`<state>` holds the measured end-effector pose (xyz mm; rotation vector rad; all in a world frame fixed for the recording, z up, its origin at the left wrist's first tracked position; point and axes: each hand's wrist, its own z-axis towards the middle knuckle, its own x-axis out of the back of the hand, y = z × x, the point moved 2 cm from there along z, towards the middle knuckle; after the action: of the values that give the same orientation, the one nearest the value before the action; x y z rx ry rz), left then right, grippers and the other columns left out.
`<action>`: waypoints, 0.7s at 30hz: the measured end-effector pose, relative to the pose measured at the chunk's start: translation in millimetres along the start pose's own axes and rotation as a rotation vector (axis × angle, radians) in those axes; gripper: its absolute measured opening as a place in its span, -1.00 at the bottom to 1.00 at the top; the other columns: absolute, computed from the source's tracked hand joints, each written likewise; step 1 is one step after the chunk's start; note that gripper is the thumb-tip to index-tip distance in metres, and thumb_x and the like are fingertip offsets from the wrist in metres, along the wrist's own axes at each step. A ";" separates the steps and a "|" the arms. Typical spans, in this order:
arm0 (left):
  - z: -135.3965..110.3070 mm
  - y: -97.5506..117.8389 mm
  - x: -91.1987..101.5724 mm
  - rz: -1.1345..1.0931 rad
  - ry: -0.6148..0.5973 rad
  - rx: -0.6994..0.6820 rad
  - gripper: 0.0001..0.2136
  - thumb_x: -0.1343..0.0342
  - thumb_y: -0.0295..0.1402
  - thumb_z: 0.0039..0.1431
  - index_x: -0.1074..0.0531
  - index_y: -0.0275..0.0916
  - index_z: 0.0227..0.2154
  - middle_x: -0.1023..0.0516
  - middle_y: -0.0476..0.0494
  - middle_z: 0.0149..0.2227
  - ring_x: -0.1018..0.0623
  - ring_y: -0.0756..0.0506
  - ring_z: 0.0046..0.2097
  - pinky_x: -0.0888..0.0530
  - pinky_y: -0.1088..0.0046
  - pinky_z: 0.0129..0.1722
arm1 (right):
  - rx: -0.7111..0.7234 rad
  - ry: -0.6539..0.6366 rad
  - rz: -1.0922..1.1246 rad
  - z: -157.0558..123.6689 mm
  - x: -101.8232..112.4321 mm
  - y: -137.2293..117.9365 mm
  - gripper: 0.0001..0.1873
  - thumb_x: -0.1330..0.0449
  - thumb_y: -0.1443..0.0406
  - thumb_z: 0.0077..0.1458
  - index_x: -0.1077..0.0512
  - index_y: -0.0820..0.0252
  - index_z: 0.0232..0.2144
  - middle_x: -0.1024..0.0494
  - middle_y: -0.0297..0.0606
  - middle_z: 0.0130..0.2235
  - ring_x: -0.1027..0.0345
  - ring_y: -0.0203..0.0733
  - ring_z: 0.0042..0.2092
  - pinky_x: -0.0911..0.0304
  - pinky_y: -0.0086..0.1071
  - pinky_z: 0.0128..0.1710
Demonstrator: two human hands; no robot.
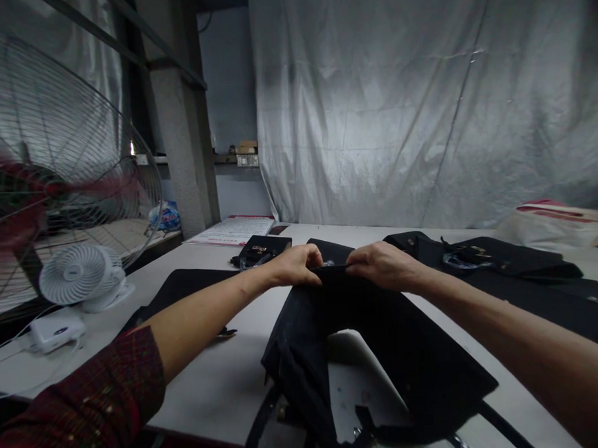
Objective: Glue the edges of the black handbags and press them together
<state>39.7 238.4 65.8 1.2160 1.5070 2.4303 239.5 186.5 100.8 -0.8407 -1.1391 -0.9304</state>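
Observation:
A black fabric bag (pixel 397 347) lies on the white table (pixel 207 385) in front of me, its long straps trailing toward the near edge. My left hand (pixel 297 265) pinches the bag's far edge between thumb and fingers. A short distance to the right, my right hand (pixel 384 264) grips the same edge, fingers curled over it. Some clear plastic shows between the two hands. A pale surface appears through a gap in the bag; whether it is a lining or the table, I cannot tell. Beneath my left forearm lies another black fabric piece (pixel 192 289).
Several black bags (pixel 506 256) are spread at the right, and a small black bag (pixel 263 249) lies at the back left. A small white fan (pixel 81 274), a white box with cables (pixel 56 330) and a large caged fan (pixel 53 187) stand left. Printed boards (pixel 232 230) lie behind.

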 end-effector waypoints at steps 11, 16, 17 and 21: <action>-1.5 6.6 2.0 0.171 0.068 -0.028 -0.89 -0.28 -0.42 -0.10 -0.54 -0.32 -0.45 -0.51 0.02 -0.51 -0.43 0.03 -0.43 -0.30 0.55 -0.41 | -0.036 0.059 -0.001 -1.4 -3.6 -9.0 -0.83 -0.14 0.26 0.07 -0.54 0.11 -0.42 -0.45 -0.36 -0.50 -0.30 -0.26 -0.40 -0.06 -0.43 -0.41; 3.5 13.2 1.0 0.314 0.058 -0.058 -0.87 -0.28 -0.38 -0.08 -0.54 -0.31 -0.43 -0.51 0.04 -0.51 -0.44 0.03 -0.42 -0.28 0.56 -0.42 | -0.082 0.090 -0.041 -3.0 -4.0 -16.7 -0.83 -0.15 0.25 0.07 -0.54 0.09 -0.42 -0.47 -0.35 -0.50 -0.31 -0.27 -0.43 -0.02 -0.44 -0.46; 4.5 16.4 -0.7 0.340 0.053 -0.067 -0.86 -0.27 -0.34 -0.05 -0.54 -0.30 -0.43 -0.51 0.03 -0.51 -0.44 0.02 -0.42 -0.28 0.56 -0.42 | -0.082 0.091 -0.048 -3.4 -4.0 -17.3 -0.83 -0.14 0.24 0.08 -0.54 0.08 -0.42 -0.47 -0.36 -0.50 -0.31 -0.27 -0.43 -0.02 -0.45 -0.47; 7.8 28.9 -8.4 0.489 0.103 -0.131 -0.87 -0.22 -0.31 0.04 -0.57 -0.26 -0.44 -0.51 0.02 -0.53 -0.46 0.00 -0.41 -0.28 0.53 -0.40 | -0.079 0.092 -0.090 -3.0 -4.8 -18.5 -0.79 -0.12 0.20 0.09 -0.53 0.08 -0.44 -0.48 -0.32 -0.50 -0.32 -0.25 -0.43 0.01 -0.44 -0.49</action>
<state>60.7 225.5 84.8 1.6096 1.1475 2.8730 222.8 177.4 97.0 -0.8073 -1.0735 -1.0841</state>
